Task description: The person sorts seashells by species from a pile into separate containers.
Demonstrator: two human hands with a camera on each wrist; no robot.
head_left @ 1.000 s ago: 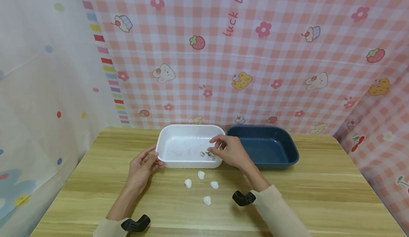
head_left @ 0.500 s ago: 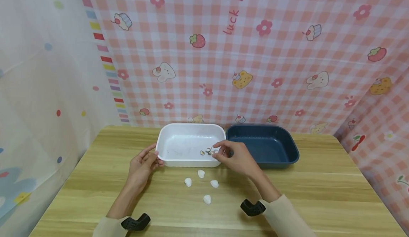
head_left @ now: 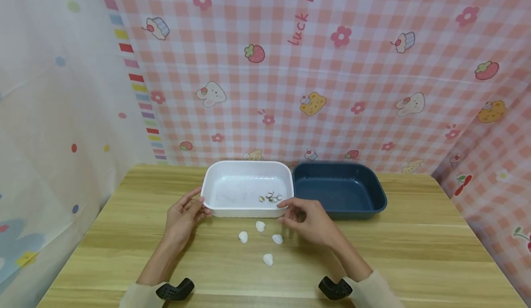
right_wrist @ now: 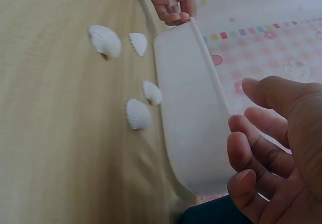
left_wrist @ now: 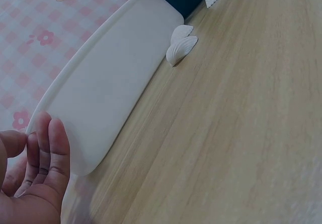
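A few small shells (head_left: 271, 197) already lie in the white tray (head_left: 220, 168) at the table's far edge, four white shells (head_left: 260, 226) remain before it, the left hand (head_left: 184, 213) steadying its near-left corner with relaxed fingers, the right hand (head_left: 309, 218) empty, loosely curled.

Wooden table (head_left: 415, 252) with light grain under both hands. Beyond them, a pink gingham backdrop (head_left: 332, 91) printed with strawberries, bunnies and cupcakes, wrapping round to the right of the right hand. Left of the left hand: white dotted curtain (head_left: 50, 114). Even, soft light.
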